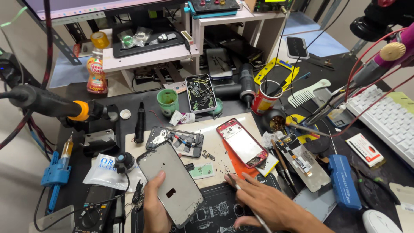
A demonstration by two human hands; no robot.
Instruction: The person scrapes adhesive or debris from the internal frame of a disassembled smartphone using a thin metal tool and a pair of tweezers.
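My left hand [156, 207] grips a grey phone back plate [174, 183], tilted, over the front edge of the workbench [129, 101]. Right hand [269, 205] is closed narrow on a thin metal tool [252, 206], fingertips resting on the black work mat [215, 211]. Just behind the plate: an opened phone frame with boards [177, 140]. Right of that, a red-rimmed phone [242, 142] lies face up on the beige mat [215, 129]. Green cup [167, 101] and screw tin [200, 92] sit further back.

Bright even light, soft shadows, sharp centre, wide-angle edge distortion.
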